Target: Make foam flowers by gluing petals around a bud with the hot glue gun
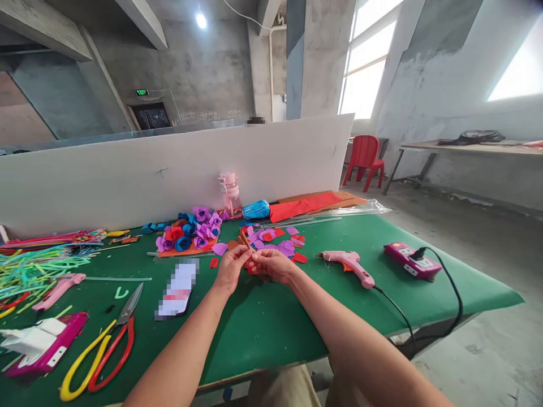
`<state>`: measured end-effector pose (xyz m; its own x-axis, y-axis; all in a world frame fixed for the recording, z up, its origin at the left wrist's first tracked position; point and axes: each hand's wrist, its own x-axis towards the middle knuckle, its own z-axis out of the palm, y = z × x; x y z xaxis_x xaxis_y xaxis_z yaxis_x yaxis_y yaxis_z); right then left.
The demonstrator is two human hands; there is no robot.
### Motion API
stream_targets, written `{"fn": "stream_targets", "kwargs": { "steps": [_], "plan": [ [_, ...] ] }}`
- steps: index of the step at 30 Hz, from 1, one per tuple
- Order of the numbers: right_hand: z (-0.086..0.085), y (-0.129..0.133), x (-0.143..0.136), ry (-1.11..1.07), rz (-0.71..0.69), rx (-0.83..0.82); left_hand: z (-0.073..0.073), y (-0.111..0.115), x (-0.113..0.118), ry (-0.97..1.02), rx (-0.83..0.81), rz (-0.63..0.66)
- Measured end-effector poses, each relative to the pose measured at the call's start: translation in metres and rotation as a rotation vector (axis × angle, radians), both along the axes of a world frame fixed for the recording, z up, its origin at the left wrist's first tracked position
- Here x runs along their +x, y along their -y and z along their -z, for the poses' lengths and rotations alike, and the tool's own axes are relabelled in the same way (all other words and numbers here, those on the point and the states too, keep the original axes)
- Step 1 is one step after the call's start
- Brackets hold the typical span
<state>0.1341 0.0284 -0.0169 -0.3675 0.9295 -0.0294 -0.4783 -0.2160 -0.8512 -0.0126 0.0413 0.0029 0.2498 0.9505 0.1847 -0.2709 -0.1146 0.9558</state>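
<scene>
My left hand (230,269) and my right hand (272,264) meet over the middle of the green table, thumbs and fingertips pinched together. A small brown crepe-paper piece (243,238) sticks up from between their fingers. Something red shows just below the fingertips, and I cannot tell if it is held or lying on the table. Loose purple petals (287,247) and red petals (300,258) are scattered right behind my hands. To the left, finished purple, red and blue paper flowers (183,243) lie bunched on an orange sheet.
At right are a pink glue gun (348,265) and a magenta power strip (412,260). At left lie a phone (177,289), scissors (123,328), a second glue gun (61,289), another power strip (53,345) and colourful sticks (38,271). A pink bottle (229,189) stands by the white partition (169,181).
</scene>
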Motion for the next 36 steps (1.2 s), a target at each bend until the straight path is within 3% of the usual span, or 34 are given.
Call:
{"fn": "stream_targets", "kwargs": {
  "steps": [3,6,9,12,16,19,22,25,31,36],
  "plan": [
    [-0.006,0.0,0.003,0.032,0.084,0.033,-0.012,-0.003,0.001,0.016,0.075,-0.057],
    [-0.012,-0.003,0.009,0.038,0.247,0.051,-0.032,0.002,0.002,0.004,0.107,0.001],
    [-0.014,-0.006,0.016,0.009,0.442,0.07,-0.053,0.025,-0.001,-0.02,0.118,-0.012],
    [-0.016,-0.004,0.028,0.08,0.575,0.091,-0.061,0.061,-0.01,-0.099,0.122,-0.096],
    [-0.021,0.019,0.048,0.172,0.66,0.084,-0.045,0.108,-0.019,-0.107,0.109,-0.302],
    [-0.019,0.048,0.059,0.275,0.697,0.079,-0.022,0.126,-0.018,-0.112,0.081,-0.321],
    [-0.012,0.075,0.064,0.398,0.702,0.092,-0.003,0.129,-0.013,-0.154,0.013,-0.289],
    [-0.008,0.09,0.072,0.474,0.721,0.106,0.006,0.126,-0.011,-0.234,-0.009,-0.271],
    [-0.014,0.092,0.096,0.686,0.727,0.152,0.01,0.125,-0.013,-0.308,0.045,-0.246],
    [-0.018,0.087,0.098,1.085,0.669,0.29,0.013,0.13,-0.012,-0.368,0.03,-0.168]
  ]
}}
